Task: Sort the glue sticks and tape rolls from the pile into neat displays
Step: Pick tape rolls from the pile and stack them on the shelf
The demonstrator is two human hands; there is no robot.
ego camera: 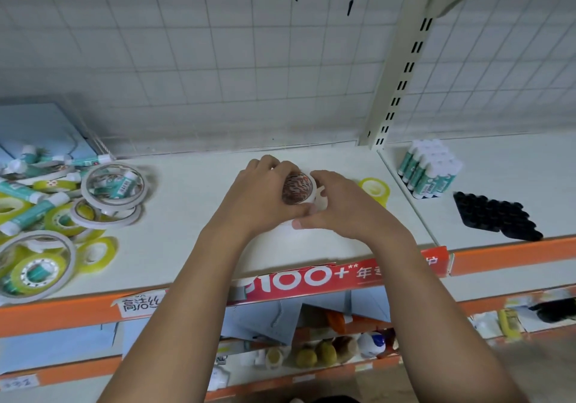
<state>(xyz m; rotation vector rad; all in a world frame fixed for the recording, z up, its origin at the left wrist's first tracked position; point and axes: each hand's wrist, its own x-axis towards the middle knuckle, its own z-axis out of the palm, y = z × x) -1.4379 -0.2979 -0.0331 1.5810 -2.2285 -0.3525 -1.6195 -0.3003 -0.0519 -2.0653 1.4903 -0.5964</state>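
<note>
Shop shelf (193, 215), white deck, orange lip, wire grid (218, 59) behind, red banner (311, 278) on the front edge.

Hands: your left hand (265, 190) and right hand (339, 203) both curl round a stack (297, 189) of white tape rolls, mid-shelf and resting on the deck. Fingers wrap the rim from opposite sides, right thumb low at the front.

Handling, judged:
- Tape rolls: light, stiff rings with smooth faces. Stacked, they'll likely slide on each other, so keep the grip on the outer rim from both sides and square it before letting go. Don't lift by the top roll alone.
- Glue sticks: light, hard plastic and round, so they'll roll if laid flat. Take by the barrel and stand on the base.

Counts:
- Stack: 1. No. of rolls in it can't be told, as your hands cover the sides.
- Yellow roll (374, 189): 1, just right of your right hand.
- Glue block (430, 168): 1 group, upright in the right bay, approx. a dozen. Exact no. unclear.
- Tray (495, 215): 1, black, socketed, no sticks in it, near the block.
- Pile (62, 209), far left, unsorted: at least 4 white rings, 5 yellow rolls and 6 glue sticks. Some overlap, so treat these as minimums.
</note>
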